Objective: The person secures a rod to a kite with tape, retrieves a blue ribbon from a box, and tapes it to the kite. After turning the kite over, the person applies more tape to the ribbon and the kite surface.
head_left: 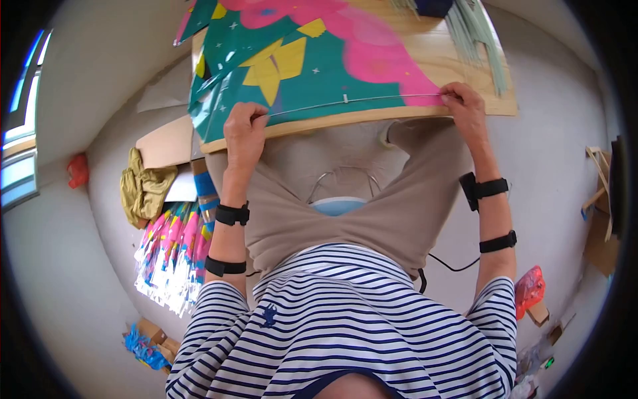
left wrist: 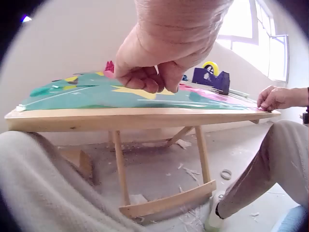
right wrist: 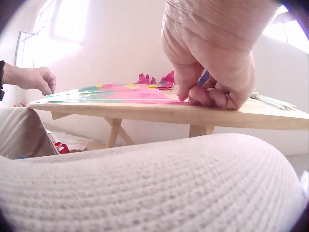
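Observation:
A thin pale string (head_left: 379, 98) with a small white tag (head_left: 345, 99) midway is stretched between both hands, along the near edge of the table. My left hand (head_left: 244, 133) pinches its left end between thumb and curled fingers. At the other end my right hand (head_left: 467, 110) pinches it close over the pink part of the sheet; in the right wrist view this hand's curled fingers (right wrist: 212, 96) are right at the tabletop. Beneath the string lies a glossy plastic sheet (head_left: 325, 73), green and pink with yellow shapes.
On the wooden table (head_left: 502, 103), pale green strips (head_left: 475, 40) lie at the back right, beside a dark blue tape dispenser (left wrist: 211, 79). Shiny printed sheets (head_left: 169, 249) and an olive cloth (head_left: 143, 189) are at the left. My knees are under the table edge.

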The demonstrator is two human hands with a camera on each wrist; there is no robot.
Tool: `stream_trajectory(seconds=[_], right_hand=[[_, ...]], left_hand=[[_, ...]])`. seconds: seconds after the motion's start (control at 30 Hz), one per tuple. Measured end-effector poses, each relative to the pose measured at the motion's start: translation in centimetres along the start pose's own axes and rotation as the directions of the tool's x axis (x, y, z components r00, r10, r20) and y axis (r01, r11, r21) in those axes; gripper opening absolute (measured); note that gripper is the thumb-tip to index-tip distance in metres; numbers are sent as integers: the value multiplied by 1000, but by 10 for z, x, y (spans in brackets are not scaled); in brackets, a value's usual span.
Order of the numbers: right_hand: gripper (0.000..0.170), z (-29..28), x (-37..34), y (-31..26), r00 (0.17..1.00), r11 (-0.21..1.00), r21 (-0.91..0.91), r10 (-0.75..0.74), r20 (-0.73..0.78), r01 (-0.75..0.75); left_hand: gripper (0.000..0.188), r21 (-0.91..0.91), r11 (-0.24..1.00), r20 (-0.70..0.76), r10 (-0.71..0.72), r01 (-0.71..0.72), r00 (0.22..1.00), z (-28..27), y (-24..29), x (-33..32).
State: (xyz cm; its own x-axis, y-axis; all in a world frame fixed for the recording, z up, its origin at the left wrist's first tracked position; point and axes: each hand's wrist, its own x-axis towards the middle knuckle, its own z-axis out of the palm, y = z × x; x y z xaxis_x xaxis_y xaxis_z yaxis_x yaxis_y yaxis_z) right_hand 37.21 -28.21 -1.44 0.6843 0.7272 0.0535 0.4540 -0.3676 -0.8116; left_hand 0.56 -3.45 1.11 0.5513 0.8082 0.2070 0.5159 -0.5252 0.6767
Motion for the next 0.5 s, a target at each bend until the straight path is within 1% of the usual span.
stream_trajectory(seconds=[0.07,0.17,0.3,0.33,0.43,0.5], right_hand=[[14,-1,-1,-1,1000,1000,0,3,3,-3],[14,-3,-3,-7,1000,1000,-15,22,-4,-22],[13,-5,-3,-11,998,997,31,67,8,-68],[14,-6,-4,-12,999,999,25,46,6,-46],[15,-5,-4,-8,999,998,54,39,16,-40],[16,-5,-3,-8,999,999,26,40,13,-40]], left_hand=[[13,-38,998,64,55,-52,996,19,21,4],[13,-64,990,102,135,-129,986,44,40,10],[12,-50,990,166,135,-129,977,58,53,14],[11,-42,990,177,143,-138,974,60,52,15],[10,-25,985,191,173,-171,966,63,52,15],[10,-15,981,193,194,-194,962,64,51,15]])
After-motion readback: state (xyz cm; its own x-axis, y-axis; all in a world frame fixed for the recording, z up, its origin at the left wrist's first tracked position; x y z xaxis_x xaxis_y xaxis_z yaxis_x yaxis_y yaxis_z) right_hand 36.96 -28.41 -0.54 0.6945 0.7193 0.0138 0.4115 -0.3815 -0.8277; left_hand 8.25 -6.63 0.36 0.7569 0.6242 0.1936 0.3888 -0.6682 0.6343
